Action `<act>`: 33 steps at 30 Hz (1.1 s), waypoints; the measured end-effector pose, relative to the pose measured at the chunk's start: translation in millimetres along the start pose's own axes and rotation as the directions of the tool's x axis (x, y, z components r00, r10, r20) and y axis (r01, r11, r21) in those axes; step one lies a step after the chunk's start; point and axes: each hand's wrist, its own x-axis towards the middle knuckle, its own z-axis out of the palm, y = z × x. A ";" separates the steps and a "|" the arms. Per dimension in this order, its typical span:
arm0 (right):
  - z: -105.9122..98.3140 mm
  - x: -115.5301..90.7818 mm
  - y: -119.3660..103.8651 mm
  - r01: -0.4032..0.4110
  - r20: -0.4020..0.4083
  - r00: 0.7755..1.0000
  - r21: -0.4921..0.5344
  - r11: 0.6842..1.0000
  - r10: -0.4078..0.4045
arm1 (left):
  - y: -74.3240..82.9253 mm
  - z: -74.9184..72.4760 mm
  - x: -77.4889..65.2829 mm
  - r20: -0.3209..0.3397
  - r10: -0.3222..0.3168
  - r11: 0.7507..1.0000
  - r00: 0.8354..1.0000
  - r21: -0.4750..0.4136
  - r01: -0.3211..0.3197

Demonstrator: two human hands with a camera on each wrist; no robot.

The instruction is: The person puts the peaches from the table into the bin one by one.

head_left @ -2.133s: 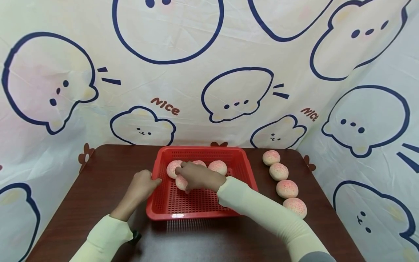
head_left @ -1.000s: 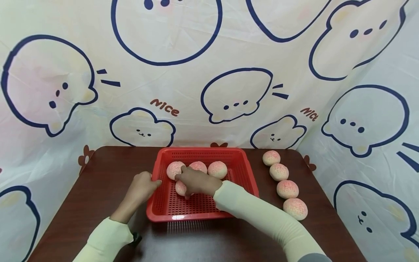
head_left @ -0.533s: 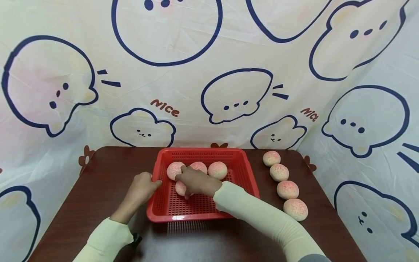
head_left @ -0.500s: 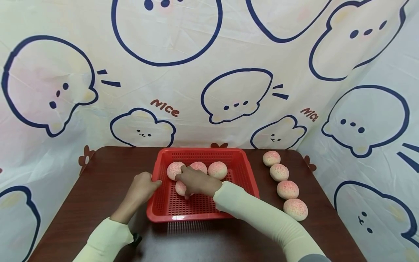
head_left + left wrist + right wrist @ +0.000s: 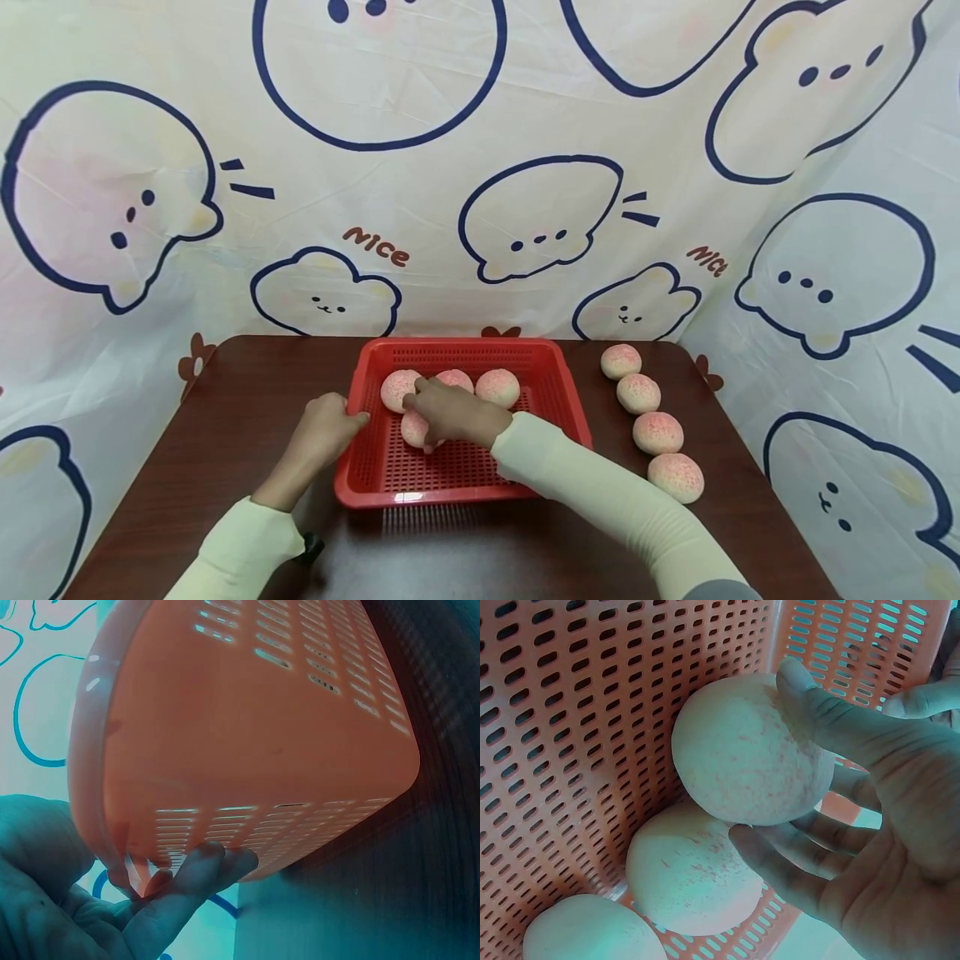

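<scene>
My left hand (image 5: 327, 427) grips the left rim of a red perforated plastic basket (image 5: 442, 496); in the left wrist view, the fingers (image 5: 196, 870) curl under the rim's outer side. Reaching into the basket, my right hand (image 5: 457, 412) holds a round cream peach with pink speckles (image 5: 415, 428). In the right wrist view, the thumb lies on one side of this peach (image 5: 742, 750) and the fingers on the other. Behind it, 3 similar peaches, a left one (image 5: 398, 389), a middle one (image 5: 455, 380) partly hidden by my hand, and a right one (image 5: 498, 388), sit in a row.
Several more peaches (image 5: 657, 432) stand in a slanting line on the dark wooden table (image 5: 247, 400), right of the basket. A cloth wall (image 5: 420, 292) with cartoon drawings rises behind the table and along its sides. My right forearm crosses the basket's front right corner.
Since about two seconds ago, my right hand and the peach have come down slightly toward the basket's front, uncovering more of the middle rear peach. My left hand keeps its hold on the rim.
</scene>
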 end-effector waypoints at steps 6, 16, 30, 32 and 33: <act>-12.5 -5.4 10.5 0.002 -0.018 1.000 0.059 0.998 -0.001 | -0.6 -0.5 0.9 -0.002 -0.004 1.000 1.000 0.007 0.004; -56.0 -21.9 45.6 -0.048 -0.071 0.995 0.215 0.975 0.065 | -0.5 -0.5 1.5 0.003 -0.018 1.000 1.000 0.007 0.018; -95.2 -52.4 120.7 -0.276 -0.186 0.929 0.234 0.932 0.321 | -0.2 -0.3 1.2 -0.002 -0.023 1.000 1.000 0.018 0.023; -95.0 -55.9 131.4 -0.315 -0.198 0.911 0.228 0.921 0.361 | 0.1 0.9 1.7 -0.001 -0.018 1.000 1.000 0.019 0.019; -94.4 -57.0 137.1 -0.333 -0.205 0.903 0.225 0.916 0.378 | 0.2 1.6 1.9 0.000 -0.018 1.000 1.000 0.018 0.018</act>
